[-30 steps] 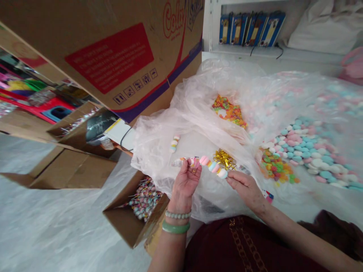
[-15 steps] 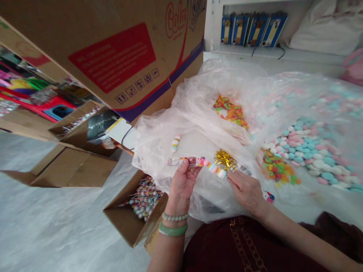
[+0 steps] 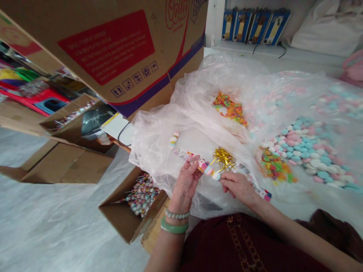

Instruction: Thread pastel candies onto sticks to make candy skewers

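Note:
My left hand [image 3: 188, 176] is closed on a clear printed wrapper [image 3: 183, 154], gripping it near its open, pink-printed end. A skewer of pastel candies [image 3: 209, 170] goes into that end, and its last few pieces stick out. The outer end of the skewer is pinched in the fingers of my right hand [image 3: 239, 186]. Just behind the skewer lies a bunch of gold twist ties [image 3: 224, 158]. Another candy skewer [image 3: 174, 139] rests on the plastic sheet beyond my left hand. Partly under my right hand are more printed wrappers [image 3: 266, 194].
Fruit-coloured ring candies [image 3: 276, 166] and a heap of pastel candies [image 3: 303, 145] lie on the plastic sheet [image 3: 159, 132] at the right. A big cardboard box [image 3: 113, 49] stands at the left. Below it, a smaller open box [image 3: 115, 211] holds many wrapped candy sticks [image 3: 143, 194].
My right hand has moved left toward my left hand. The candy skewer has slid deeper into the wrapper, so fewer pieces show outside. The view has shifted slightly.

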`<act>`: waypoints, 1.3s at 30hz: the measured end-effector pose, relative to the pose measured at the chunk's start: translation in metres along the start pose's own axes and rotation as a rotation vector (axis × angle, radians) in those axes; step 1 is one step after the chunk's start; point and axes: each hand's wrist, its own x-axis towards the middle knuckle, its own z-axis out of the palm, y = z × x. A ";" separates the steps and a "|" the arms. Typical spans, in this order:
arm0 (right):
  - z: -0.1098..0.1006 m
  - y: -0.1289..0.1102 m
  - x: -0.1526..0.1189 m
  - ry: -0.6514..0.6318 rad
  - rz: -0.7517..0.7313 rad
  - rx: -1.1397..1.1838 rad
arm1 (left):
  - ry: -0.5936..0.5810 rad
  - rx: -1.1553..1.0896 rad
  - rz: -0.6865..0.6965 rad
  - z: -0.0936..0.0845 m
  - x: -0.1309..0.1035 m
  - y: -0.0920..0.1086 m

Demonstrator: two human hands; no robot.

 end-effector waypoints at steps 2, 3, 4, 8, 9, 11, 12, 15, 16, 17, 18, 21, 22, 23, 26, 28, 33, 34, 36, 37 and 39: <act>0.005 -0.001 0.001 -0.091 0.091 0.213 | -0.016 0.006 -0.005 0.001 -0.001 -0.005; 0.007 -0.002 0.002 -0.119 0.117 0.282 | -0.023 0.010 -0.015 0.002 -0.001 -0.007; 0.009 -0.001 0.003 -0.119 0.123 0.298 | -0.030 0.018 -0.026 0.003 -0.002 -0.008; 0.012 0.004 0.005 0.121 -0.106 -0.212 | -0.059 0.073 -0.060 0.005 -0.003 -0.011; 0.012 0.005 0.005 0.186 -0.181 -0.404 | -0.060 0.087 -0.064 0.004 -0.003 -0.011; 0.012 0.009 0.004 0.240 -0.293 -0.707 | -0.047 0.107 -0.072 0.001 -0.001 -0.010; 0.012 0.010 0.004 0.237 -0.325 -0.800 | -0.033 0.119 -0.078 0.000 0.000 -0.009; 0.013 0.011 0.005 0.201 -0.349 -0.875 | 0.013 0.168 -0.072 -0.004 0.003 -0.008; 0.014 0.011 0.006 0.194 -0.337 -0.843 | 0.027 0.186 -0.059 -0.004 0.004 -0.009; 0.015 0.010 0.008 0.186 -0.322 -0.785 | 0.036 0.203 -0.045 -0.003 0.004 -0.010; 0.016 0.009 0.010 0.176 -0.308 -0.699 | 0.041 0.217 -0.035 -0.002 0.003 -0.011; 0.020 0.004 0.018 0.120 -0.216 -0.289 | 0.020 0.210 -0.042 0.003 0.001 -0.017; 0.021 0.002 0.020 0.083 -0.149 -0.115 | 0.007 0.193 -0.061 0.004 0.000 -0.017; 0.023 0.001 0.022 0.040 -0.073 0.065 | -0.004 0.172 -0.091 0.004 0.000 -0.017; 0.025 -0.002 0.023 -0.082 0.098 0.492 | -0.019 0.108 -0.200 0.002 0.002 -0.011; 0.026 -0.003 0.023 -0.121 0.146 0.607 | -0.024 0.039 -0.188 -0.001 0.003 -0.005; 0.025 -0.009 0.026 -0.159 0.241 0.675 | -0.078 -0.018 -0.083 0.004 -0.001 -0.006; 0.025 -0.011 0.027 -0.156 0.248 0.693 | -0.089 -0.001 -0.082 0.006 -0.002 -0.009; 0.025 -0.015 0.031 -0.134 0.262 0.730 | -0.100 0.023 -0.067 0.011 -0.004 -0.016; 0.025 -0.016 0.032 -0.120 0.267 0.743 | -0.107 0.029 -0.060 0.012 -0.004 -0.020; 0.025 -0.017 0.033 -0.094 0.255 0.735 | -0.129 0.033 -0.065 0.013 -0.004 -0.022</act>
